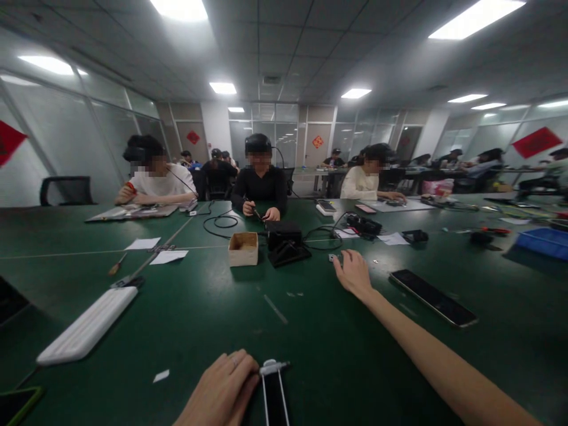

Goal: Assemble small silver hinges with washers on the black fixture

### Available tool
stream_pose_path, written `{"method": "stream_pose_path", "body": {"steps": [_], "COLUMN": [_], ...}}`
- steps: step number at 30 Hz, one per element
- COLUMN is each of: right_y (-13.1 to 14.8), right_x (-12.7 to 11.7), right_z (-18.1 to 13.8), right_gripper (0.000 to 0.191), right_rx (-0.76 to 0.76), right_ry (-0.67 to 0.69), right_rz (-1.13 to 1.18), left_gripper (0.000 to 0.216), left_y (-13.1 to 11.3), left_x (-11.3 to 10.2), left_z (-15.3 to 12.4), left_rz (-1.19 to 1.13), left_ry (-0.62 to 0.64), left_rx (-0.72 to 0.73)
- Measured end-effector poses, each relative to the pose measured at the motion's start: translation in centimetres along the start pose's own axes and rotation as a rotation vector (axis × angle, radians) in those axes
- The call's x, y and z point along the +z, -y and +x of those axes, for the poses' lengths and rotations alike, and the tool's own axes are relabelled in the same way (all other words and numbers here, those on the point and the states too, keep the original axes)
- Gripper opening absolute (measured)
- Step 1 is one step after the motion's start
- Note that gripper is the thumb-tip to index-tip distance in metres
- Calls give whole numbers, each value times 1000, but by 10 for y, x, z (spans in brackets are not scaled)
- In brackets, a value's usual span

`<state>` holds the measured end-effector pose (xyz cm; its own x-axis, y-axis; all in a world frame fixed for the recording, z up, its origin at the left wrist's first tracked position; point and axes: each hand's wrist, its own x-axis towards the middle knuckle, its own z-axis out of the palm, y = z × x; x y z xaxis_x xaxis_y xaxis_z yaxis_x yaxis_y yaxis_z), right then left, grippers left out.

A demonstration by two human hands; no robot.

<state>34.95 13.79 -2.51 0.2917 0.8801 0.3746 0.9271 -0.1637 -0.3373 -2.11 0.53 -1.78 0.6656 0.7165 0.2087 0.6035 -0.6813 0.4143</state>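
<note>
My left hand (226,384) is at the bottom centre with its fingers curled together. Its fingertips are against the left end of a frame (271,368) with a white crosspiece and two thin white rods beside a dark strip. The lower part of this frame is cut off by the picture's edge. Stretched forward over the table, my right hand (354,273) has its fingers bent down to the green top. A small silver metal piece (332,258) shows at its left fingertips; whatever else lies under the fingers is hidden.
Ahead stand an open cardboard box (244,254) and a black stand (286,242) with cables. A dark phone (432,297) lies beside my right forearm. To the left are a white power strip (89,325) and a screwdriver (117,265). Several people sit across the table; a blue tray (544,242) is far right.
</note>
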Motion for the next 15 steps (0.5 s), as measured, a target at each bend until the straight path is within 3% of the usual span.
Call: {"method": "stream_pose_path", "body": {"steps": [6, 8, 10, 15], "right_y": [-52, -64, -72, -82], "right_x": [16, 23, 29, 37], "right_z": [51, 59, 65, 74], "right_gripper": [64, 69, 73, 72], "right_rx": [431, 487, 455, 207], "right_ry": [-19, 24, 80, 236], "right_rz": [-51, -57, -61, -47], "left_gripper": [22, 22, 21, 22], "left_y": [2, 4, 4, -2], "left_x": [2, 4, 3, -3], "left_z": [2, 2, 2, 2], "left_rz": [30, 39, 37, 6], "left_ry": [8, 0, 12, 32], "left_rx": [15, 23, 14, 14]}}
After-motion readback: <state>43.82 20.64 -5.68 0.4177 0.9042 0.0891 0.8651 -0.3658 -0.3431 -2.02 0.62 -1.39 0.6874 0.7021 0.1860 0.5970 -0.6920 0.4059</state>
